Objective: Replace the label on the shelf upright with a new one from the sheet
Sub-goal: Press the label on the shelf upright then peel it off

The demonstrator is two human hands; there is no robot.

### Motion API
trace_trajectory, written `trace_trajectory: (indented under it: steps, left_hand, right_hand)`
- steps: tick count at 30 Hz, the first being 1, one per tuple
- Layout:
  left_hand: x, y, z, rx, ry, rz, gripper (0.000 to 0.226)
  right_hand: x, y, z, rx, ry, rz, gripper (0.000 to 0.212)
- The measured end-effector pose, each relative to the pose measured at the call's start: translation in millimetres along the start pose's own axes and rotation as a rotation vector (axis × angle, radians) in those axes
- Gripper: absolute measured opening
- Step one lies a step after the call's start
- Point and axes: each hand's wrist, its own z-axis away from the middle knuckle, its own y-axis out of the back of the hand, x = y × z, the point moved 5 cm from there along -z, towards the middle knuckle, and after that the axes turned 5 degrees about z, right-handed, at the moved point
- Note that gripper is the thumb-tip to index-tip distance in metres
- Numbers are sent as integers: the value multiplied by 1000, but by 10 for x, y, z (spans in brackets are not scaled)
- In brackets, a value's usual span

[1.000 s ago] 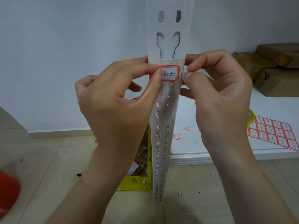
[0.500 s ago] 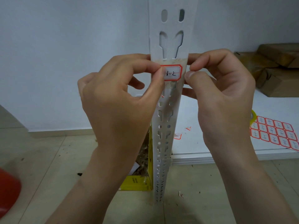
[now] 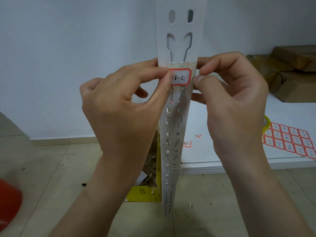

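Observation:
A white perforated shelf upright (image 3: 177,48) stands in the middle of the view. A red-bordered label (image 3: 182,77) marked "1-2" sits on its face, just under a pair of keyhole slots. My left hand (image 3: 123,106) pinches the label's left edge with thumb and forefinger. My right hand (image 3: 234,93) has its thumb and forefinger pressed together at the upright's right edge, beside the label, with the other fingers behind the upright. The sheet of red-bordered labels (image 3: 290,141) lies on the white shelf board at the right.
A yellow tape roll (image 3: 266,124) lies beside the sheet. Brown parcels (image 3: 294,72) are stacked at the back right of the white shelf board (image 3: 201,161). Torn label scraps (image 3: 187,144) lie on the board. A yellow box (image 3: 145,194) stands on the floor behind the upright; something red (image 3: 8,200) is at lower left.
Both hands stay at the label on the upright. Only the view has shifted slightly.

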Motion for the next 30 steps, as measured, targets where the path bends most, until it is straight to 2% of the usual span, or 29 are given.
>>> trace_trajectory:
  steps: [15,18,23,30]
  left_hand:
    - [34,-22,-107,-105,76,40,9]
    - [39,-37,-79,-75,63,45,16]
    - [64,-17,-38,-11,12,24,6]
    - [64,-9,-37,-18,-20,15,8]
  right_hand:
    - [-1,13,-11,-1,-18,8,20]
    - [5,24,-20,-5,-41,-26,21]
    - [-3,25,-27,-3,-26,-24,22]
    - [-8,11,-22,-6,-11,-18,19]
